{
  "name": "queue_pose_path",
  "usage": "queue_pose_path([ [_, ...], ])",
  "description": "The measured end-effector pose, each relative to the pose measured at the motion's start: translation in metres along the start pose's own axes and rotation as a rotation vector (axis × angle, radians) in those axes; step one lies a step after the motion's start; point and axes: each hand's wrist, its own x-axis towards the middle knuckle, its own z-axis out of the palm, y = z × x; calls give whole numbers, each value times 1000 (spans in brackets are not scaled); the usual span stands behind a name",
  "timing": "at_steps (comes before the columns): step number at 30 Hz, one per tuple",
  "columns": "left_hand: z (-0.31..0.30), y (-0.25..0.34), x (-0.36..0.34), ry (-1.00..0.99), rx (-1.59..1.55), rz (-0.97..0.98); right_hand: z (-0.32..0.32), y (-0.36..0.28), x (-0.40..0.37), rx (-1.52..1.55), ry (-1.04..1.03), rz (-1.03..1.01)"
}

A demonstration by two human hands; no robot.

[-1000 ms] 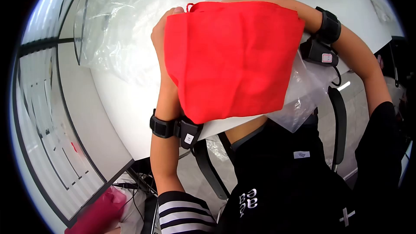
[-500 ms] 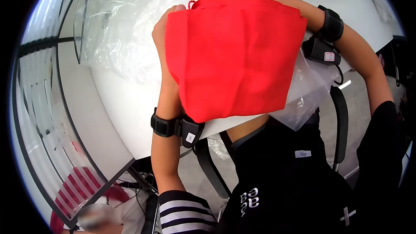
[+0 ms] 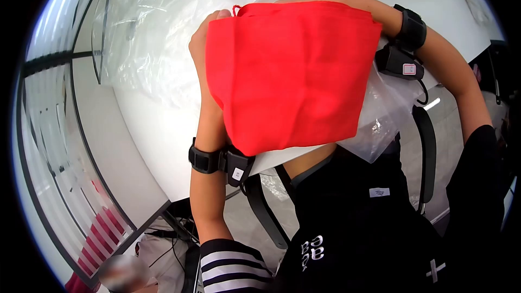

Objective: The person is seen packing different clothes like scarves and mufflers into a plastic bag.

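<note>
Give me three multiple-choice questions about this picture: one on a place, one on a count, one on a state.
1. Where does the clear plastic lie?
A. on the white table
B. on the floor
C. on a shelf
2. How many black wrist straps does the person wear?
A. one
B. two
C. three
3. How is the red bag held?
A. crumpled in one fist
B. spread out, hanging
C. folded flat on the table

1 A: the plastic covers the tabletop behind the bag.
2 B: one strap sits on each wrist.
3 B: the left hand and right hand hold its top corners.
</note>
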Motion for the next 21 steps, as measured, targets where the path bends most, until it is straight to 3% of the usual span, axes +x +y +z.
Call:
queue_pose_path([
  [9,-1,-6,0,3,49,13,-2,26,16,-135,-7,-312],
  [11,-1,-3,1,2,5,-95,-4,38,18,-112,-82,-454],
  [12,-1,-2,0,-5,7,-92,-4,31,14,-109,-76,-454],
  [14,0,1,-3,-8,30,-10,-6,6,5,-249,-206,-191],
  [15,1,2,-3,-9,28,-7,-5,2,5,-252,-202,-189],
  [17,0,2,-3,-10,-8,-11,-1,0,10,-78,-140,-38],
  [21,-1,-1,-2,-9,-18,-15,4,24,34,-27,-131,-41],
])
